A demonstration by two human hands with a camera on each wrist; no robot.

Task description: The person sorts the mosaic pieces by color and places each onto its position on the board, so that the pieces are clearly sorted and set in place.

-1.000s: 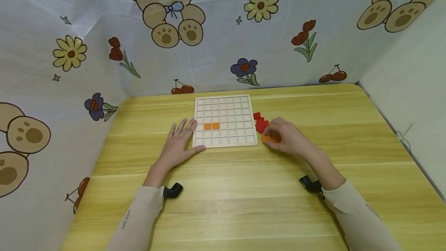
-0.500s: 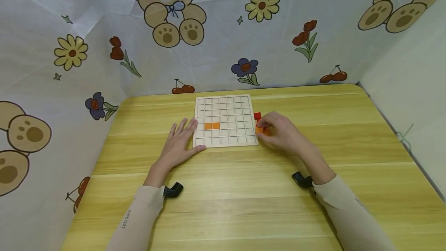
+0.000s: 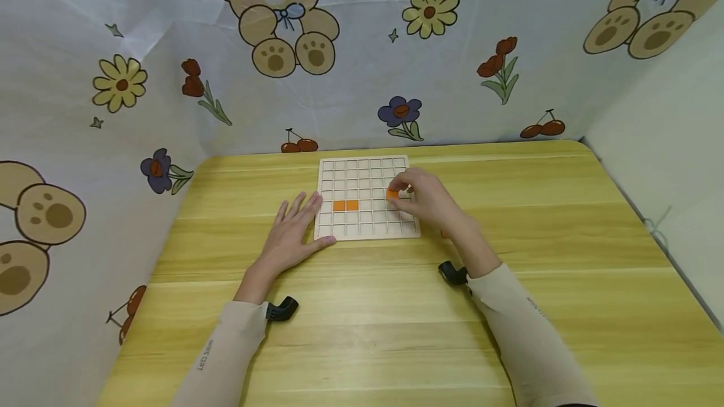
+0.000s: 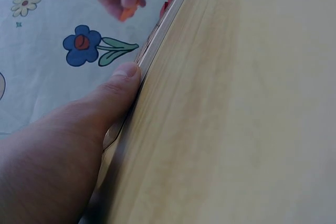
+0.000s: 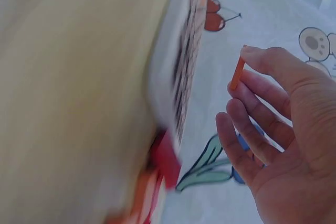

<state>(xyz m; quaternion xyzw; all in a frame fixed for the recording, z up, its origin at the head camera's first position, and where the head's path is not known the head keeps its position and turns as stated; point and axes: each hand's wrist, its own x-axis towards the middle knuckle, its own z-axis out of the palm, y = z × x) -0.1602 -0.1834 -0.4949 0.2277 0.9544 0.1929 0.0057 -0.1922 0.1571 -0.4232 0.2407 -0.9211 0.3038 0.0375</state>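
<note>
A pale square grid board (image 3: 367,231) lies on the table, with two orange square tiles (image 3: 345,206) side by side in its cells. My right hand (image 3: 423,198) is over the board's right part, pinching one more orange tile (image 3: 393,195) between thumb and index finger. In the right wrist view that tile (image 5: 238,72) stands edge-on, above the board. My left hand (image 3: 290,229) rests with spread, straight fingers at the board's left edge, its thumb on the near corner. In the left wrist view the thumb (image 4: 123,77) presses the board's rim.
Loose red tiles (image 5: 166,161) and orange tiles (image 5: 142,195) lie beside the board's right edge, mostly hidden by the right arm in the head view. The wooden table (image 3: 362,319) meets a patterned cloth (image 3: 351,99) at the back and a white wall (image 3: 662,162) at right.
My right hand has left the loose tiles right of the board and moved leftward and farther back over the grid, carrying an orange tile. The left hand has stayed in place.
</note>
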